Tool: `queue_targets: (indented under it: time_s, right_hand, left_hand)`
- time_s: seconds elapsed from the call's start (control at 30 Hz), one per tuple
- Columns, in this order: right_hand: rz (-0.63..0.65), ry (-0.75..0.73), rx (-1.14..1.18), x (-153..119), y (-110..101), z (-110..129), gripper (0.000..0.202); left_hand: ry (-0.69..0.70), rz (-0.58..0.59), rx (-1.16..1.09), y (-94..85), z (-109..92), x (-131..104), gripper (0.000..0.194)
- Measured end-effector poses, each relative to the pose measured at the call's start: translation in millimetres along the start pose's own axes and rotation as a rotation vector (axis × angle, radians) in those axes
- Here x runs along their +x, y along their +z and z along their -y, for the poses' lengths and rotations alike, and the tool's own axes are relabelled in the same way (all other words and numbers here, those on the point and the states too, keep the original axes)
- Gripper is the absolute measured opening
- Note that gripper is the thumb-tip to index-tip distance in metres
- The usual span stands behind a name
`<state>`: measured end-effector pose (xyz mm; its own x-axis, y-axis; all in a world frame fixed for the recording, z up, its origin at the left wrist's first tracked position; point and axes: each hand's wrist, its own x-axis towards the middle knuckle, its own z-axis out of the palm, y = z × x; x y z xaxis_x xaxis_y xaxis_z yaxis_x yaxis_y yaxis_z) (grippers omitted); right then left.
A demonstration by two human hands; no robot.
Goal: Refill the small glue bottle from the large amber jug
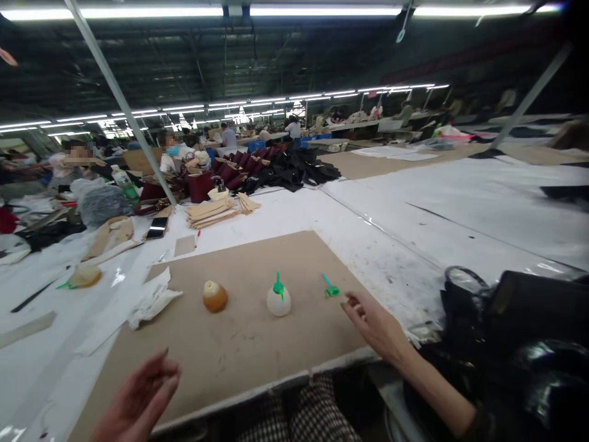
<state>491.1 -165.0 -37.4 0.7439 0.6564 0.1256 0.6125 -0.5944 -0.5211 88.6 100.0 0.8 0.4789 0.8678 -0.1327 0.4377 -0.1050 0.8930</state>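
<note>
My left hand [140, 399] hovers over the near left part of a brown board [248, 344], fingers apart and holding nothing. Close to a green cap with a nozzle [332, 291], my right hand [370, 319] is over the board's right side, its fingers loosely curled and apart, with nothing in them. A white round bottle [278, 302] with a green nozzle stands mid-board. To its left is an uncapped bottle of amber liquid [215, 297]. Crumpled white tissue [154, 299] lies at the board's left edge.
Another amber bottle with a green nozzle [86, 276] lies on the white table [386, 227] at left. Farther back are a phone [157, 228], a red pen [197, 239], tan strips [211, 212] and dark piles [289, 169]. Black bags [524, 319] sit at right. People work beyond.
</note>
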Motion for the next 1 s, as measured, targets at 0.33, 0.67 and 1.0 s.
queue_targets:
  time_s: [0.33,0.67,1.0]
  right_hand:
    - [0.074,0.083,-0.233,73,28,-3,0.034]
    - [0.11,0.105,0.152,58,8,-32,0.027]
    - [0.305,-0.01,0.98,-64,-15,72,0.045]
  left_hand:
    - [0.226,-0.14,0.145,102.0,-1,153,0.109]
    - [0.191,-0.174,0.004,98.3,-9,105,0.077]
    - [0.135,0.317,-0.364,115.3,-46,-38,0.057]
